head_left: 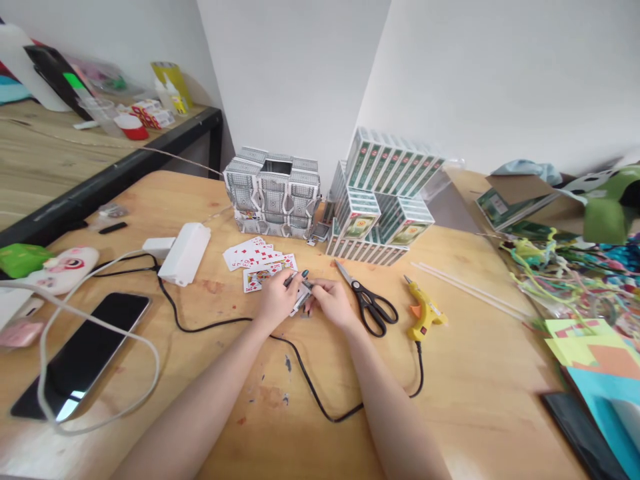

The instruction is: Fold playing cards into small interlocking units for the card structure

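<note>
Near the middle of the wooden table, my left hand [277,298] and my right hand [331,301] are closed on a small grey-patterned playing card [301,297] between them; its exact shape is partly hidden by the fingers. Just behind my left hand lie face-up red playing cards [251,255], some spread in a fan. A box-like structure of grey-backed cards [274,193] stands at the back, with an opening in its top. Black-handled scissors [371,303] lie to the right of my right hand. Beyond them rests a yellow glue gun [425,312].
Stacked green-and-white card boxes [380,200] stand at the back right. A black cable [310,389] crosses below my hands. On the left are a phone [85,353], a white power block [186,253] and a white cable. Colored paper [595,353] and craft scraps lie right.
</note>
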The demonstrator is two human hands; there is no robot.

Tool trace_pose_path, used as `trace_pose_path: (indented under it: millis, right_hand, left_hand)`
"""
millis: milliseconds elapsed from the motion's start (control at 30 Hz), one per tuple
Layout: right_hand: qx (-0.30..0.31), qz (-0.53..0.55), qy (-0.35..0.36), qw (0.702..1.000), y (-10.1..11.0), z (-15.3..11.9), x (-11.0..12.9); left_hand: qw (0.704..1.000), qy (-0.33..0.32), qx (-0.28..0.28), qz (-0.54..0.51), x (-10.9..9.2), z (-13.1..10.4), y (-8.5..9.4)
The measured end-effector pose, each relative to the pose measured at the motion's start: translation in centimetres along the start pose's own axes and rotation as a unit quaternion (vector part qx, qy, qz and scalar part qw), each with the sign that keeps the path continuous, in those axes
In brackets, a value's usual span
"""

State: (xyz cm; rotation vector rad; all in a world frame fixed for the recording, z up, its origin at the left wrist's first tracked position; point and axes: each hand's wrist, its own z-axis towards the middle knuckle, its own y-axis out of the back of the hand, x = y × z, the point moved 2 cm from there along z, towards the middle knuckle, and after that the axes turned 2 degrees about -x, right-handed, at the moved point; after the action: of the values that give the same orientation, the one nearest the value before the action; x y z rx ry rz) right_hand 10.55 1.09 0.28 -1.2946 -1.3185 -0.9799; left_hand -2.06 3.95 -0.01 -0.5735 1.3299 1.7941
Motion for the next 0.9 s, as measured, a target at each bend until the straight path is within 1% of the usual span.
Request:
trace_pose_path:
  millis: [67, 167, 233, 333, 400, 433, 533, 700, 800, 900]
  right_hand:
    - [0.008, 0.021, 0.005, 1.0, 0.1, 0.1, 0.0]
    - [-0.013, 0.048, 0.023, 0.999, 0.2, 0.1, -0.1]
    - [-0.029, 0.066, 0.033, 0.997, 0.3, 0.0, -0.1]
    - [-0.021, 0.098, 0.047, 0.994, 0.3, -0.1, -0.1]
    - [-0.027, 0.097, 0.058, 0.993, 0.2, -0.1, -0.2]
    - [-0.041, 0.085, 0.065, 0.993, 0.2, 0.0, -0.3]
    - [-0.114, 0.035, 0.098, 0.988, 0.3, 0.2, -0.7]
    - [-0.207, -0.074, 0.171, 0.96, 0.6, 0.0, -0.9]
    - [-0.237, -0.139, 0.199, 0.941, 0.7, -0.5, -0.7]
    - [-0.249, -0.174, 0.202, 0.931, 0.8, -0.7, -0.6]
  left_hand:
    - [1.0, 0.012, -0.003, -0.014, 0.1, 0.0, 0.0]
    - [0.999, 0.018, -0.021, -0.026, 0.1, 0.1, 0.0]
    - [0.999, 0.005, -0.028, -0.03, 0.1, 0.1, 0.1]
    - [0.999, -0.027, -0.027, -0.034, -0.1, -0.1, 0.1]
    - [0.998, -0.046, -0.027, -0.038, -0.2, -0.1, 0.2]
    - [0.997, -0.056, -0.026, -0.04, -0.4, -0.1, 0.2]
    - [0.995, -0.088, -0.021, -0.044, -0.8, 0.0, 0.3]
    - [0.99, -0.126, -0.036, -0.05, -1.4, -0.1, 0.4]
    - [0.986, -0.154, -0.047, -0.041, -1.5, -0.3, 0.5]
    - [0.983, -0.172, -0.059, -0.024, -1.5, -0.5, 0.5]
